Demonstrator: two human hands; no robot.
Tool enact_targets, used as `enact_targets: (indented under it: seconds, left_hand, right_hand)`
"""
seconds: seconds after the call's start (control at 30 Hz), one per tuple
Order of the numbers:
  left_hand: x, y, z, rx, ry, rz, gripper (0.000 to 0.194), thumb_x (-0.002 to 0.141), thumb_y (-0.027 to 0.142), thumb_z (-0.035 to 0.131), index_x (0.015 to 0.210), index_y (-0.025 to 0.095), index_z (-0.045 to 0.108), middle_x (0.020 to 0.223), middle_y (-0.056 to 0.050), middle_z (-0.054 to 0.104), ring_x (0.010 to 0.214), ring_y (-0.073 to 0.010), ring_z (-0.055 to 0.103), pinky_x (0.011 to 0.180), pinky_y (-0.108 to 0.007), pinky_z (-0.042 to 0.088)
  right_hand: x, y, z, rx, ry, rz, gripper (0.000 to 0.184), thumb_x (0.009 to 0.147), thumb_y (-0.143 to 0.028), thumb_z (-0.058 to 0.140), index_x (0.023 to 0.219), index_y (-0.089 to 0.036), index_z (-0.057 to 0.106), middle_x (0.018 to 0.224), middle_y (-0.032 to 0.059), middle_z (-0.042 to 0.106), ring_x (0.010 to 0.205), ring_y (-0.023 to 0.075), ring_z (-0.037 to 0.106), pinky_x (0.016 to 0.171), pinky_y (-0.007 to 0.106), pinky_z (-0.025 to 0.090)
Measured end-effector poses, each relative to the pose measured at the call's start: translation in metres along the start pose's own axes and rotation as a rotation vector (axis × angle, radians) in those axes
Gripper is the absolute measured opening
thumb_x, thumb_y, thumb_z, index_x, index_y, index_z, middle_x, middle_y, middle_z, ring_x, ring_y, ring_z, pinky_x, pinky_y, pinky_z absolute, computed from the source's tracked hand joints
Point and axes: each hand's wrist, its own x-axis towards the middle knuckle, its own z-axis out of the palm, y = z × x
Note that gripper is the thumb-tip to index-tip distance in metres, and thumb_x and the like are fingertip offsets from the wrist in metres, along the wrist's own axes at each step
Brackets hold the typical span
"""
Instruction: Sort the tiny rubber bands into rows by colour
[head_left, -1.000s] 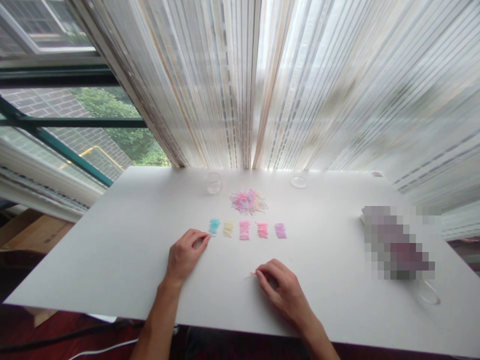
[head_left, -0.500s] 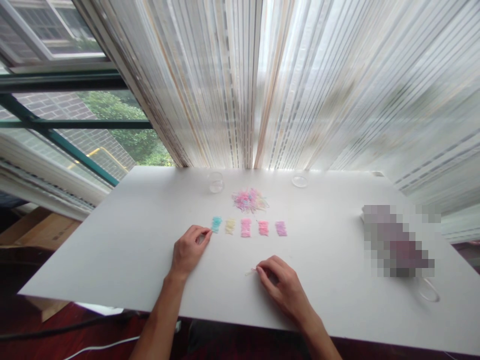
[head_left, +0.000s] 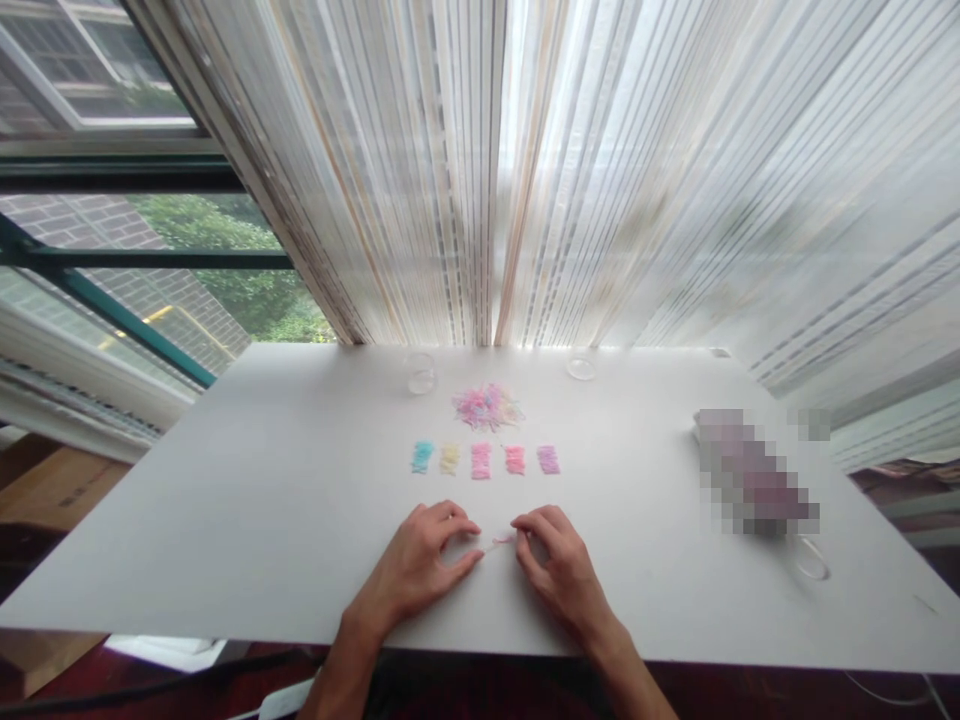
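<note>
My left hand (head_left: 429, 562) is over the near middle of the table, thumb and forefinger apart, its thumb tip close to a few thin strands (head_left: 499, 543), pale and pinkish. Facing it, my right hand (head_left: 559, 562) has its fingertips closed on the other end of these strands. Beyond the hands lies a row of small colour-sorted bundles of thin pieces: turquoise (head_left: 422, 458), yellow (head_left: 449, 459), light pink (head_left: 481, 461), coral pink (head_left: 515, 459) and purple (head_left: 549, 459). Behind the row, a loose mixed-colour pile (head_left: 487, 406) of similar pieces is spread out.
A clear round container (head_left: 421, 374) stands at the back left of the white table (head_left: 262, 520), and a clear lid (head_left: 580, 369) lies at the back right. A blurred-out pouch-like object (head_left: 754, 475) with a white loop (head_left: 811, 558) rests on the right. Striped curtains (head_left: 465, 180) hang behind.
My left hand has moved from beside the turquoise bundle towards my right hand, and its fingers have opened. My right hand stays near the same spot with the strands. The view has shifted slightly.
</note>
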Motion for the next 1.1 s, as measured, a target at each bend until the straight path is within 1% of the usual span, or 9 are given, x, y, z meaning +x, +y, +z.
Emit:
enact_targets:
  seconds: [0.1,0.23,0.37,0.53,0.6,0.8,0.9,1.0,1.1]
  left_hand:
    - [0.000,0.009,0.007,0.004,-0.047,0.013,0.008,0.084,0.024,0.074,0.093,0.025,0.076,0.093,-0.003,0.071,0.080,-0.0181,0.066,0.076,-0.031,0.050]
    - [0.000,0.002,0.015,0.027,-0.012,0.065,0.011,0.092,0.022,0.066,0.088,0.024,0.077,0.089,-0.003,0.071,0.078,-0.0164,0.066,0.076,-0.031,0.047]
    - [-0.003,-0.001,0.021,0.012,0.024,0.095,0.011,0.092,0.019,0.065,0.088,0.022,0.074,0.089,-0.003,0.071,0.077,-0.0164,0.065,0.075,-0.031,0.048]
    - [-0.006,0.001,0.018,-0.103,0.024,0.085,0.013,0.095,0.021,0.059,0.093,0.022,0.072,0.091,-0.004,0.072,0.073,-0.0151,0.065,0.070,-0.027,0.050]
    - [-0.004,0.003,0.016,-0.133,0.013,0.080,0.014,0.096,0.022,0.058,0.094,0.022,0.072,0.088,-0.003,0.075,0.070,-0.0145,0.065,0.070,-0.026,0.050]
    - [0.003,0.005,0.020,-0.252,0.007,-0.025,0.013,0.093,0.022,0.060,0.092,0.021,0.074,0.077,-0.001,0.074,0.062,-0.0125,0.061,0.062,-0.022,0.048]
    - [0.007,0.005,0.024,-0.284,0.004,-0.089,0.010,0.090,0.023,0.064,0.095,0.020,0.073,0.077,0.000,0.072,0.060,-0.0110,0.058,0.059,-0.021,0.047]
    - [0.009,0.004,0.026,-0.288,-0.005,-0.104,0.013,0.089,0.025,0.066,0.098,0.020,0.072,0.082,0.000,0.073,0.060,-0.0106,0.057,0.061,-0.021,0.047]
    - [0.011,0.005,0.026,-0.278,-0.005,-0.106,0.013,0.091,0.028,0.064,0.094,0.021,0.074,0.079,0.000,0.073,0.060,-0.0109,0.056,0.060,-0.021,0.045]
  right_hand:
    - [-0.001,0.000,0.001,-0.052,-0.020,-0.031,0.018,0.091,-0.008,0.053,0.095,-0.022,0.064,0.085,0.0050,0.061,0.082,0.0208,0.061,0.073,0.034,0.055]
    - [-0.001,-0.001,0.002,-0.104,-0.064,-0.049,0.015,0.088,-0.009,0.058,0.091,-0.022,0.064,0.084,0.0043,0.059,0.082,0.0213,0.060,0.074,0.035,0.052]
    - [-0.001,-0.002,0.000,-0.098,-0.081,-0.070,0.011,0.090,-0.012,0.060,0.093,-0.022,0.065,0.084,0.0040,0.059,0.080,0.0209,0.059,0.073,0.035,0.052]
    - [-0.001,-0.005,-0.004,-0.021,-0.129,-0.093,0.014,0.092,-0.016,0.062,0.104,-0.021,0.067,0.090,0.0058,0.062,0.085,0.0213,0.060,0.075,0.035,0.054]
    - [-0.001,-0.004,-0.003,-0.001,-0.142,-0.090,0.013,0.094,-0.017,0.061,0.104,-0.022,0.068,0.089,0.0055,0.063,0.085,0.0209,0.060,0.076,0.035,0.054]
    - [0.000,0.001,0.000,0.024,-0.094,-0.088,0.011,0.097,-0.015,0.058,0.095,-0.021,0.068,0.085,0.0046,0.063,0.081,0.0199,0.061,0.072,0.033,0.053]
    - [0.000,0.002,0.000,0.047,-0.071,-0.077,0.012,0.097,-0.016,0.058,0.095,-0.022,0.068,0.085,0.0043,0.063,0.081,0.0194,0.062,0.072,0.032,0.053]
    - [-0.001,0.002,0.001,0.075,-0.050,-0.058,0.012,0.097,-0.015,0.058,0.096,-0.022,0.068,0.085,0.0041,0.063,0.081,0.0188,0.062,0.073,0.031,0.054]
    - [-0.001,0.003,0.001,0.095,-0.036,-0.040,0.012,0.097,-0.015,0.059,0.097,-0.022,0.068,0.086,0.0040,0.063,0.081,0.0183,0.063,0.074,0.031,0.055]
